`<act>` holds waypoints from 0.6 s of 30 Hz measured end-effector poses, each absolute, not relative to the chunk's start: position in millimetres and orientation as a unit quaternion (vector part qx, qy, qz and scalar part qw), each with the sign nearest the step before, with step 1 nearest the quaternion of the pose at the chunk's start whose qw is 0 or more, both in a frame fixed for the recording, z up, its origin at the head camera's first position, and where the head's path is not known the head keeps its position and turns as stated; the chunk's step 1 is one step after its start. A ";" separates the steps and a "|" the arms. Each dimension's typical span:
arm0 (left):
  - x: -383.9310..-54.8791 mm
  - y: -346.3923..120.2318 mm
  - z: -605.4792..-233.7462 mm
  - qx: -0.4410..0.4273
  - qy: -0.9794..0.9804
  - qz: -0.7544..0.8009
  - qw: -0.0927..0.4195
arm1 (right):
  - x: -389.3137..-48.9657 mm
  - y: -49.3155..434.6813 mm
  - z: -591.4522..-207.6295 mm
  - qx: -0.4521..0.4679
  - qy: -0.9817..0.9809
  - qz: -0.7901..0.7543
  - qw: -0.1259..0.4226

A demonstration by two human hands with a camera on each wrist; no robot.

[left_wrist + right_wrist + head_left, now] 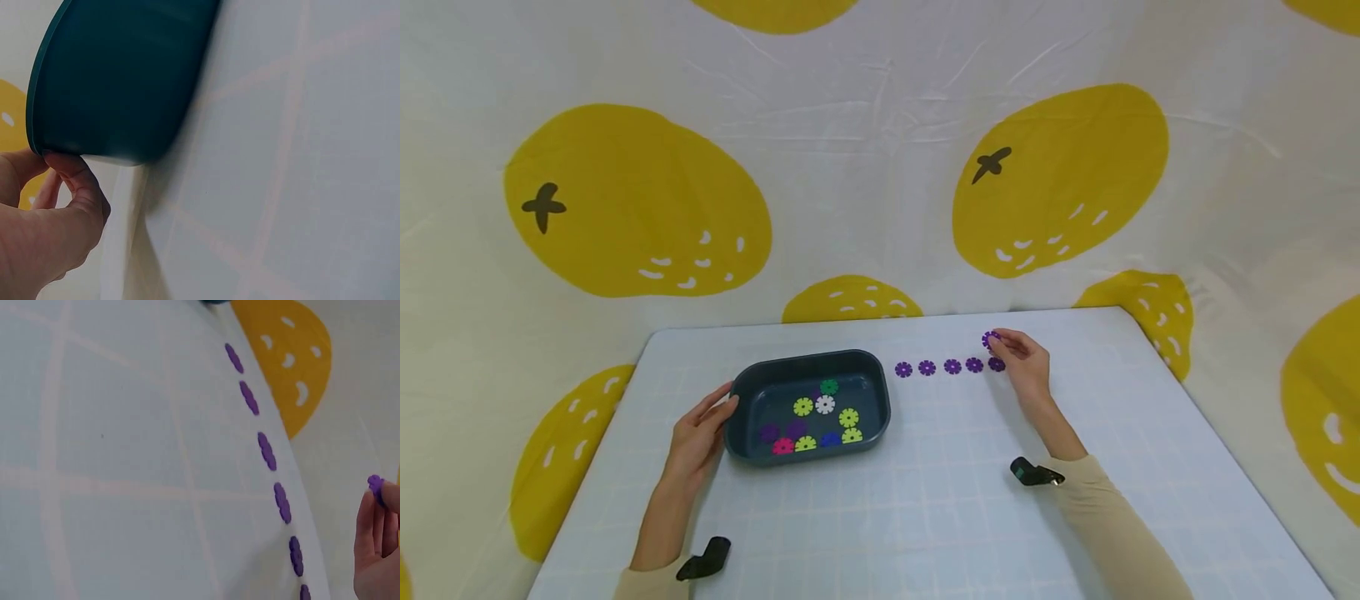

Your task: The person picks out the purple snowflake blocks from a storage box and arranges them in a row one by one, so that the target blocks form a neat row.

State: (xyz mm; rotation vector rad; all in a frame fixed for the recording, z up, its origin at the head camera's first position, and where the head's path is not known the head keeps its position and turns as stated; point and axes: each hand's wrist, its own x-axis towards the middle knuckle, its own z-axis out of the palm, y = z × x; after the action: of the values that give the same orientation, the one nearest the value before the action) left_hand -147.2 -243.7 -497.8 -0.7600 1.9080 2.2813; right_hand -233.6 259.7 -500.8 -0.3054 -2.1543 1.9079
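My left hand [695,442] pinches the left rim of a dark teal tray [880,400]. Seen from the left wrist, thumb and fingers of the left hand [56,219] meet at the edge of the tray [119,75]. Inside lie several flower-shaped notched discs, among them a white disc [825,404], a green disc [829,387] and a pink disc [783,447]. Between thumb and fingers, my right hand [1026,367] holds up a purple flower disc [375,485]. Below it, several purple discs [952,367] form a row to the right of the tray.
A pale blue checked cloth [925,525] covers the table, and the purple row runs close along its far edge. Behind stands a white curtain [865,183] printed with large yellow fruit. Small black devices, one a wrist camera [1033,472], sit at both cuffs.
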 end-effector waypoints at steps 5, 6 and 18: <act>-148.2 -244.5 -498.2 -0.250 0.622 0.740 0.043 | -233.1 276.0 -503.1 -0.126 -0.723 0.665 0.136; -148.3 -244.5 -498.5 -0.251 0.622 0.740 0.043 | -233.0 279.4 -503.6 -0.132 -0.722 0.665 0.142; -148.8 -244.3 -498.3 -0.250 0.614 0.747 0.042 | -229.0 318.5 -508.5 -0.216 -0.700 0.665 0.144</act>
State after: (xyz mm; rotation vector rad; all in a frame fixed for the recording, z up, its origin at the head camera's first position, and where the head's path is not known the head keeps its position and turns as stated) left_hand -148.8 -244.3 -498.3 -0.7656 1.8792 2.2869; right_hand -229.0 318.5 -508.5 -0.6232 -2.0186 1.9166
